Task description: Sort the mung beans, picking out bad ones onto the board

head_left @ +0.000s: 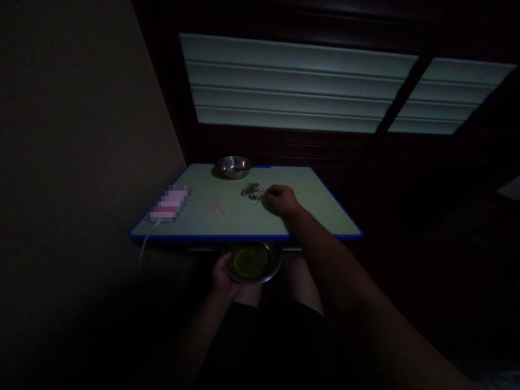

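Observation:
My left hand (224,277) grips the left rim of a metal bowl (276,265) below the table's front edge. Small green grains, like mung beans, (249,261) cover the inside of that bowl. Over the table, my right hand (282,199) is closed, its fingertips pinching a small pale, see-through thing (261,194) whose kind is too dim to make out. This thing meets the right side of a loose heap of small dark grains (251,190). Left of the heap and nearer to me lies a thin scatter of whitish grains (217,208).
A second metal bowl (234,168) stands at the back left of the pale, blue-edged table (317,216). A blurred-out phone (168,205) lies at the left edge, its white cable (145,244) hanging down. A wall rises at left, and dark-framed slatted panels (292,86) stand behind.

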Demonstrator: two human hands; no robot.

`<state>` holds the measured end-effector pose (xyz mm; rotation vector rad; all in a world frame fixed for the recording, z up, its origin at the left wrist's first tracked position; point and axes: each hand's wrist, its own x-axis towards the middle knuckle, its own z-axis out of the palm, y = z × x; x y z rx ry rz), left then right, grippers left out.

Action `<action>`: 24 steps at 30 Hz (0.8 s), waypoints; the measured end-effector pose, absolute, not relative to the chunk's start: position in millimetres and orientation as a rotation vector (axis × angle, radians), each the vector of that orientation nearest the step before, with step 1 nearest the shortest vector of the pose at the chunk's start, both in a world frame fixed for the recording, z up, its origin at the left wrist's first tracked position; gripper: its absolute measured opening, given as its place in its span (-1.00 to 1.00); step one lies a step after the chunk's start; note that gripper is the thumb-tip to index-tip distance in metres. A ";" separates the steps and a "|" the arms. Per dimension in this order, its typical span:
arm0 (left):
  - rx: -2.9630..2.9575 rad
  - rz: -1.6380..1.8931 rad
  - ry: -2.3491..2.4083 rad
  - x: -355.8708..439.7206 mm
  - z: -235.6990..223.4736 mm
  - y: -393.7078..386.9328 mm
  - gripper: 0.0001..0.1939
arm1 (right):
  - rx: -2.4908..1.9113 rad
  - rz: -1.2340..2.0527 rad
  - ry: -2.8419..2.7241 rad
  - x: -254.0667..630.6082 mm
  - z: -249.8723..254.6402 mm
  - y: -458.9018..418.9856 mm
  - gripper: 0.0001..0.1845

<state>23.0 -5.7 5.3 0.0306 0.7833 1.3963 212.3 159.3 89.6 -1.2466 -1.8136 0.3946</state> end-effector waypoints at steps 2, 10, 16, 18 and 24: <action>0.029 1.393 0.784 23.1 5.8 -5.4 -0.64 | -1.240 0.396 -1.821 212.4 89.2 159.8 -0.81; 0.056 1.386 0.810 24.0 7.6 -6.7 -0.71 | -1.208 0.407 -1.840 212.6 86.4 161.3 -0.81; 0.029 1.400 0.794 24.9 7.9 -6.4 -0.68 | -1.190 0.449 -1.873 208.2 89.9 155.0 -0.80; 0.025 1.415 0.784 25.0 7.2 -6.0 -0.66 | -1.184 0.466 -1.893 206.9 91.1 153.1 -0.80; 0.012 1.408 0.755 24.6 6.7 -6.4 -0.58 | -1.153 0.650 -1.852 200.8 93.0 150.5 -0.83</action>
